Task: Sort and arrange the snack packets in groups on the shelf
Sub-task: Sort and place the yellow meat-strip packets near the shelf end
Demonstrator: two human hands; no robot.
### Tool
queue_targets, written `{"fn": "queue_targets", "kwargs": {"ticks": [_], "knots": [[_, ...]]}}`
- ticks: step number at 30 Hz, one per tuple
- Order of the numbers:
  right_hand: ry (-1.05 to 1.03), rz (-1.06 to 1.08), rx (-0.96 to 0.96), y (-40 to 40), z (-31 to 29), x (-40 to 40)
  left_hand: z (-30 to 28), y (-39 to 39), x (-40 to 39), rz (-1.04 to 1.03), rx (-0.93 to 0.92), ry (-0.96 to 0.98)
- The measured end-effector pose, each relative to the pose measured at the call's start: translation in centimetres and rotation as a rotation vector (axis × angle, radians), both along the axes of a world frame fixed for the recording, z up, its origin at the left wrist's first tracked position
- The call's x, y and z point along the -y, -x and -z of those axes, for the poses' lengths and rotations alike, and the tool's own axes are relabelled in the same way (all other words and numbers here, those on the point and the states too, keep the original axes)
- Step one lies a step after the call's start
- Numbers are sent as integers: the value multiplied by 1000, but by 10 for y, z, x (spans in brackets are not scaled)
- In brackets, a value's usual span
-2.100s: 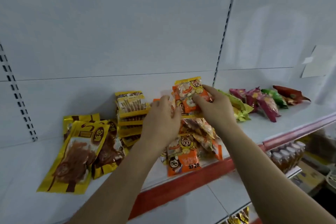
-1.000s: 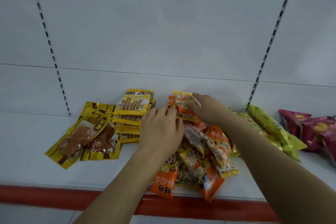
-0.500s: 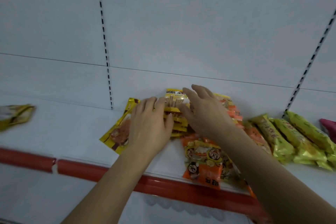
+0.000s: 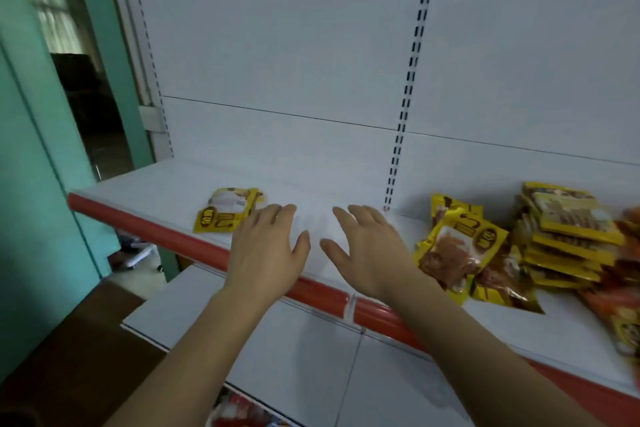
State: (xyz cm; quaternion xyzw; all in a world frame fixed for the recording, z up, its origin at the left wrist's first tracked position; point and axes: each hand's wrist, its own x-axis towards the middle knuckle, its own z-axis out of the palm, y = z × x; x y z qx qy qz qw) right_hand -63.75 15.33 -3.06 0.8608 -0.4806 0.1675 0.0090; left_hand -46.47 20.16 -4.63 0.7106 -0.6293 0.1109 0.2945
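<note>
1. Nearest the camera, a lower white shelf board (image 4: 294,350) sits below the forearms, with a blurred bit of red packaging at the bottom edge that is too small to identify
2. The left hand (image 4: 266,253) and right hand (image 4: 367,253) hover side by side over the red front rail (image 4: 156,232) of the shelf (image 4: 311,198); on both, the fingers are straight and spread apart, holding nothing
3. Just beyond the left fingertips lies a lone yellow snack packet (image 4: 227,208), apart from every other packet
4. To the right of the right hand, brown-and-yellow meat snack packets (image 4: 457,246) lie overlapped near the rail, and beside them stands a stack of yellow biscuit-stick packets (image 4: 568,232)
5. At the far right edge, orange packets (image 4: 620,315) lie in a loose heap, partly cut off
6. Judged from this: the stack looks grouped, the brown-and-yellow packets are roughly together but untidy, and the lone packet has yet to join a group, probably its next move
7. Furthest back is the white panel with a slotted upright (image 4: 405,104)
</note>
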Motion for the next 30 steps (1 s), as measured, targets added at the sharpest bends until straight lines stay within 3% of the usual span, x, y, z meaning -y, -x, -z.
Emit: {"fn": "queue_targets", "kwargs": {"ticks": [4, 7, 14, 21, 27, 30], "knots": [[-32, -60, -13, -72, 4, 17, 8, -74, 8, -77, -44, -15], [-30, -99, -78, -111, 8, 41, 12, -114, 28, -104, -77, -137], [-181, -213, -244, -169, 14, 111, 28, -182, 90, 136, -104, -561], [-391, -162, -206, -192, 19, 152, 31, -215, 136, 255, 81, -347], [-379, -58, -188, -201, 19, 145, 13, -250, 157, 410, -251, -262], [-305, 41, 24, -198, 17, 132, -6, -255, 164, 411, -379, -145]]}}
